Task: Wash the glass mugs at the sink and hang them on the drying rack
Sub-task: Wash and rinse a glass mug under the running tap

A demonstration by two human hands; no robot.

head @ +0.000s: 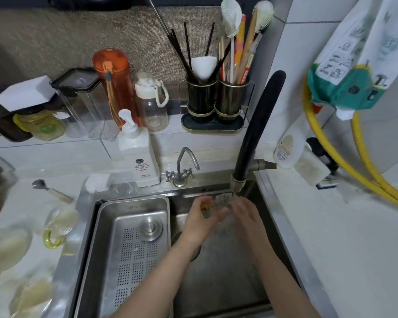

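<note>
A clear textured glass mug (pixel 221 202) with an amber handle sits between both hands under the black faucet (pixel 255 134), over the sink (pixel 218 278). Water runs from the spout onto it. My left hand (pixel 199 218) wraps the mug from the left, fingers at the handle. Against the mug's right side lies my right hand (pixel 245 212). Several more glass mugs wait on the counter at the left; one with a yellow handle (pixel 58 228) is nearest, others (pixel 7 249) are blurred.
A steel drain tray (pixel 133 246) fills the sink's left half. A soap pump bottle (pixel 138 154) and a small chrome tap (pixel 182 168) stand behind it. A spoon (pixel 51 190) lies on the left counter. Utensil holders (pixel 216 99) and bottles line the back; a yellow hose (pixel 363 161) hangs at right.
</note>
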